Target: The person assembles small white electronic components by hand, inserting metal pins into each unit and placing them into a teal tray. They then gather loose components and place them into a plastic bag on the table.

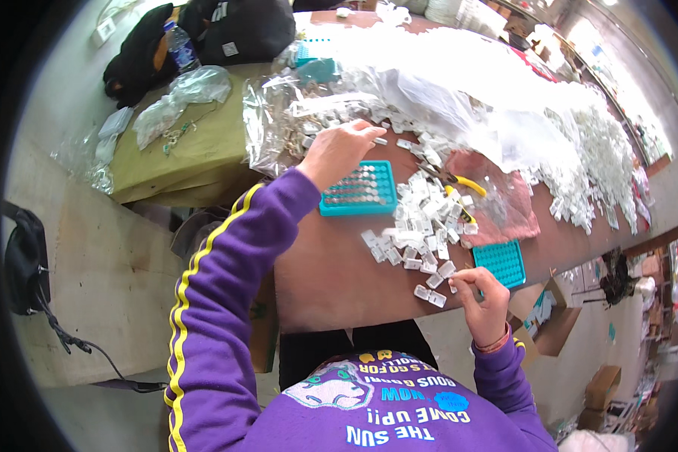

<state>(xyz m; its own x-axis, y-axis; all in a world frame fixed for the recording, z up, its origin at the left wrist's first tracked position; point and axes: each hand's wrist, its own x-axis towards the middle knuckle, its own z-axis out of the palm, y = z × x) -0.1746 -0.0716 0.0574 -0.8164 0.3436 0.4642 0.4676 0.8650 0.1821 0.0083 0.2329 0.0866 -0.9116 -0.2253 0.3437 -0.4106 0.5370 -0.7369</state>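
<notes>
My left hand (342, 152) reaches over the far side of a teal tray (388, 184) that holds rows of small silvery round pieces. Its fingers are drawn together near loose white pieces, and whatever they hold is hidden. Close to the table's near edge, my right hand (484, 300) pinches a small white plastic piece (453, 287) between thumb and forefinger. To its left lie a few white rectangular plastic pieces (430, 295). A larger loose pile of them (422, 215) spreads between the hands. Beyond my right hand, a second teal tray (500, 264) shows rows of holes.
Yellow-handled pliers (467, 184) and another yellow-handled tool (459, 205) lie by a pinkish cloth (505, 215). A large heap of white pieces (580, 143) and clear plastic film (422, 98) cover the far table. A bottle (179, 47) and black bag (245, 30) stand far left.
</notes>
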